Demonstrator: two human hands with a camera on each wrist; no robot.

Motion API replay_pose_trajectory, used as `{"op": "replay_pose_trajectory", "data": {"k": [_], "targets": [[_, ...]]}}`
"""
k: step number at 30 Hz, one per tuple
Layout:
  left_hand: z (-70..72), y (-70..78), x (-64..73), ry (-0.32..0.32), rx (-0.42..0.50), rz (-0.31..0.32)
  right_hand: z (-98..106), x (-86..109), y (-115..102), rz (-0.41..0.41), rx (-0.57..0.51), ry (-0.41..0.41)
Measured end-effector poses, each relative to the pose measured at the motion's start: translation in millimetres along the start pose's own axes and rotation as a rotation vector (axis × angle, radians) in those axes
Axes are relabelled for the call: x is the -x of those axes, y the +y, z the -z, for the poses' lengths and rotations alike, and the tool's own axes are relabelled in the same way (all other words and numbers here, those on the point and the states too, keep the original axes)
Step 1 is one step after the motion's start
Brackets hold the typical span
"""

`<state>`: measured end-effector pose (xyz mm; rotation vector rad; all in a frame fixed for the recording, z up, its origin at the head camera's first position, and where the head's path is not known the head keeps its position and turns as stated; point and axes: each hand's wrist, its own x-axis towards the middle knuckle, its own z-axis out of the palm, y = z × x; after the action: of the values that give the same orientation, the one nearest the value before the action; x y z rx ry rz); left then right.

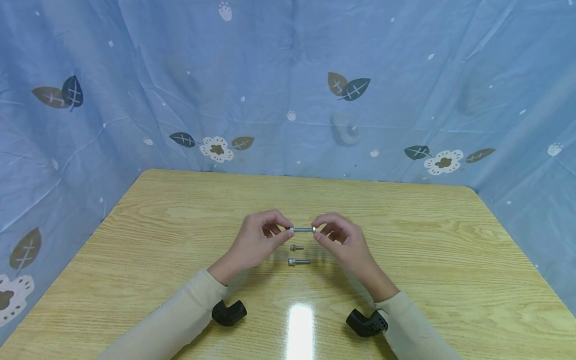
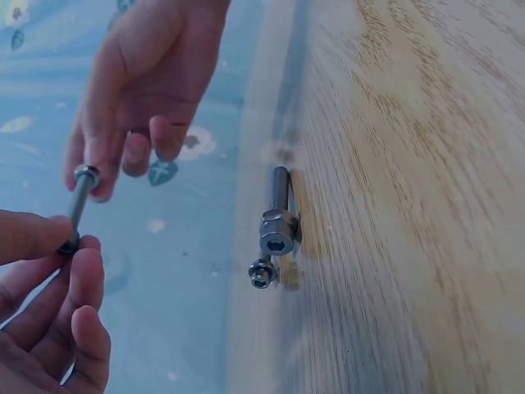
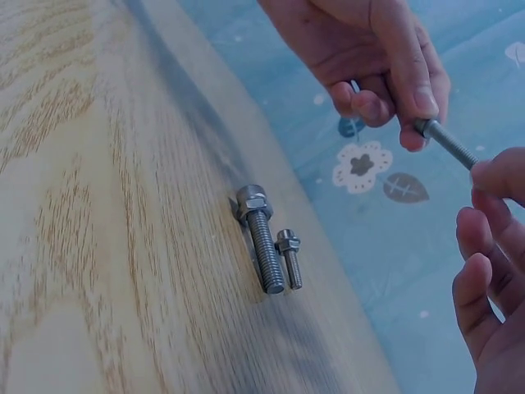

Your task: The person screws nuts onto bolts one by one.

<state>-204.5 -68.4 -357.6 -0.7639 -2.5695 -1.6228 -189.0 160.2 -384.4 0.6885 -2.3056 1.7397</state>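
Note:
Above the table, a metal bolt [image 1: 303, 230] is held level between both hands. My left hand [image 1: 255, 242] pinches its head end between thumb and fingers. At the other end, the thumb and fingers of my right hand [image 1: 346, 244] pinch a hex nut [image 2: 87, 173] on the bolt's tip. In the right wrist view the threaded shank shows between the hands, while the right fingertips hide the nut. Below the hands lie a small socket-head bolt [image 3: 289, 256] and a larger socket-head bolt [image 3: 261, 238], side by side, each with a nut up against its head.
The wood-grain table [image 1: 171, 225] stretches out on all sides of the hands. A blue patterned curtain [image 1: 288, 100] hangs along its back and sides. Black curved pieces [image 1: 229, 313] are worn at both wrists, under the light sleeves [image 1: 180, 315].

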Motion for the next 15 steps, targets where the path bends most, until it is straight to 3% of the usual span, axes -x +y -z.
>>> {"op": "replay_pose_trajectory", "data": {"k": [8, 15], "targets": [[1.0, 0.1, 0.2, 0.0, 0.011, -0.009, 1.0, 0.4, -1.3, -0.081, -0.023, -0.015], [1.9, 0.2, -0.1, 0.009, 0.013, 0.0, 0.6, -0.6, -2.2, -0.045, -0.027, 0.001]]}}
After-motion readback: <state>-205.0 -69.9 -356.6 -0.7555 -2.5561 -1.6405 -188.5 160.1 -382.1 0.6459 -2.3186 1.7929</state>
